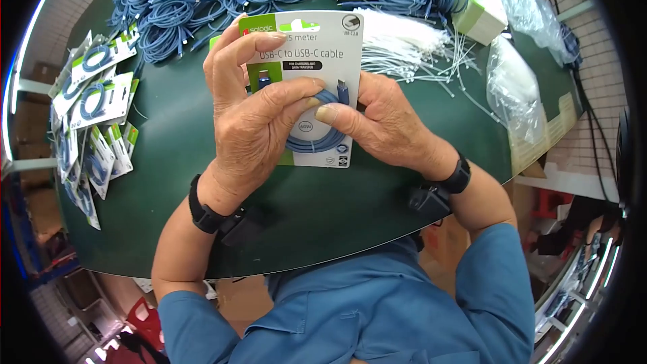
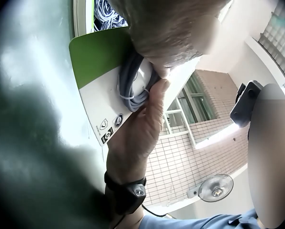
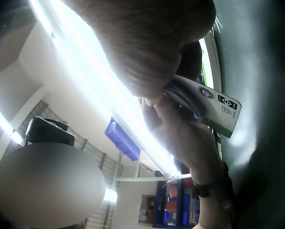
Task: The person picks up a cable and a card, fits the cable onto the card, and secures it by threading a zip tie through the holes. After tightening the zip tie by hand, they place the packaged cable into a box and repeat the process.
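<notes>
Below the cable pile, above the bench, the left hand and right hand grip the USB-C cable card, thumbs touching its coil.

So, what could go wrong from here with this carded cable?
The left hand works at the coiled cable beside the right thumb, so a hard push might crease the card or shift the coil. The right-side connector sits close to the right hand and could get knocked askew. The loosely heaped carded packs lie near the edge of the table; a bump could send some off.
</notes>
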